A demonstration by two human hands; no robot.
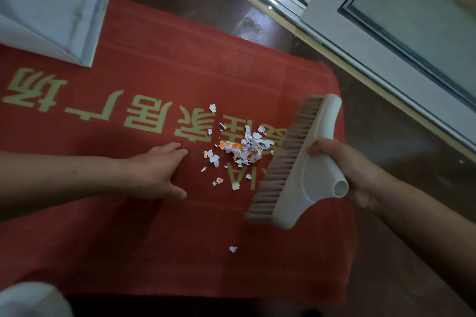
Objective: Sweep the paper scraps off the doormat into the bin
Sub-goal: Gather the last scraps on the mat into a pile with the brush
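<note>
A red doormat (144,226) with gold characters fills the floor in front of me. A pile of white and orange paper scraps (243,149) lies on its right half, with loose bits around it and one stray scrap (233,249) nearer to me. My right hand (345,175) grips a white broom head (306,170) with pinkish bristles, which stands just right of the pile. My left hand (157,172) rests flat on the mat left of the scraps, fingers spread.
A white dustpan (49,8) sits at the mat's far left corner. A sliding door frame (386,41) runs along the right over dark floor. A pale rounded object (31,301) shows at the bottom left.
</note>
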